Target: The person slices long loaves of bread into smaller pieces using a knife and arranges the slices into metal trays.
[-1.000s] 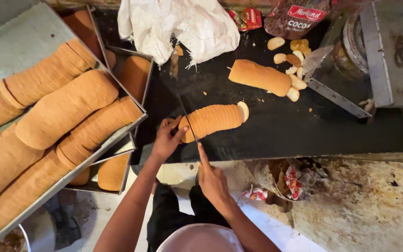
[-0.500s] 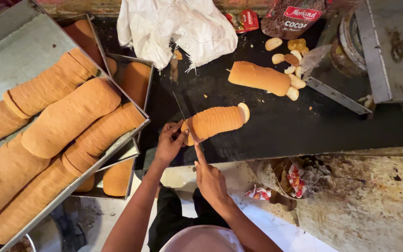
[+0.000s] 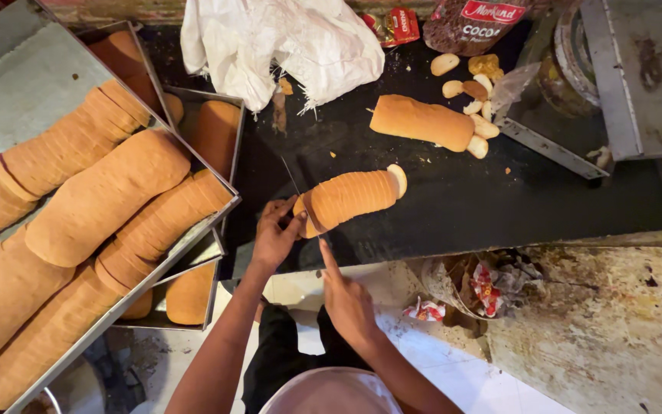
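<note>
You are looking straight down at a black worktop point(image 3: 438, 207) with a sliced loaf point(image 3: 350, 198) lying on its side near the front edge. The loaf is long, golden-brown and cut into thin rounds that lean together, with a pale end slice at its far tip.

Your left hand point(image 3: 276, 234) is curled at the near end of the sliced loaf, its fingers closed around the end slices and touching the crust. Your right hand point(image 3: 346, 295) sits just in front of the loaf, over the worktop's front edge, index finger stretched toward the loaf's underside. A thin dark knife blade point(image 3: 293, 178) runs away from the loaf's near end; I cannot tell whether your right hand grips its handle, since the handle is hidden.

Beyond the sliced loaf, well apart from it, lies an uncut loaf point(image 3: 421, 121) with small bread ends point(image 3: 475, 92) scattered around its far tip. Behind the sliced loaf and to its left is a crumpled white plastic bag point(image 3: 285, 42). To the left of the sliced loaf, beside the worktop, a large metal tray point(image 3: 9, 54) holds several more sliced loaves point(image 3: 101, 195) stacked side by side, and smaller loaf tins point(image 3: 220, 130) hold whole loaves beneath it.
</note>
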